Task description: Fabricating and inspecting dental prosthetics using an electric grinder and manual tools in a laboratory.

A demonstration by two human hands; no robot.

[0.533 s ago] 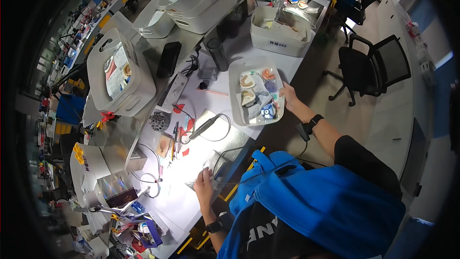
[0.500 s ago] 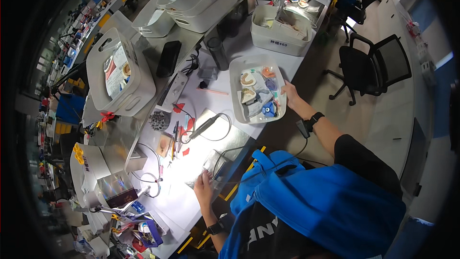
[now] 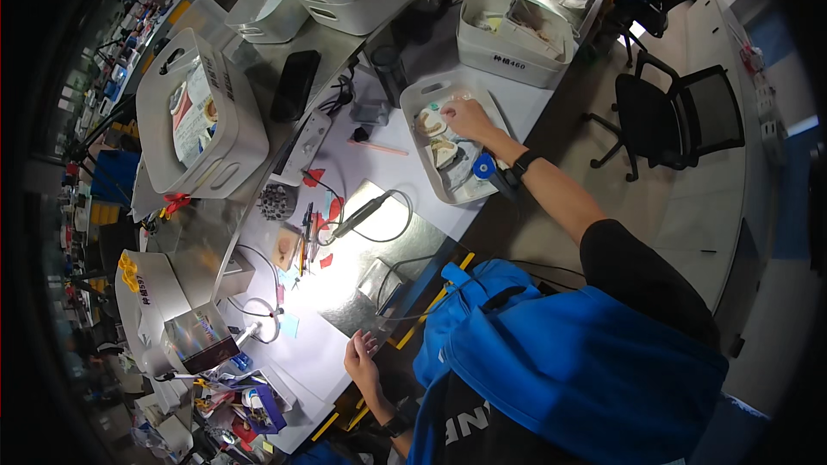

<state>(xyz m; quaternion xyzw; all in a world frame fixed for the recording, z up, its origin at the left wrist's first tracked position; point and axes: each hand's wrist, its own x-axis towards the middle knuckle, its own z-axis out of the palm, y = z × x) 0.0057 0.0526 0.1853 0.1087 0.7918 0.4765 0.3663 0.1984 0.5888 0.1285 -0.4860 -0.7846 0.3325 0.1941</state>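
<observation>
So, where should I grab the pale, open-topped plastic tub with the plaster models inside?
The pale plastic tub is probably best held at both ends: fingers through the long handle slot in its far end, coming from outside, and a grip on the near rim from the near side. It sits upright with plaster models inside, so that should keep it level.

The tub [image 3: 465, 84] is off-white, its casts [image 3: 444, 153] white and cream, its disc [image 3: 484, 165] deep blue with a paler centre. The tabletop [image 3: 314, 366] is white, with a silver sheet [image 3: 422, 248] along its front edge. Nearer its back edge: red scraps [image 3: 326, 260], a pink stick [image 3: 379, 147]. Toward its left edge: a pale blue note [image 3: 289, 325], a purple box [image 3: 269, 412]. The apron [image 3: 586, 336] is bright blue.
</observation>
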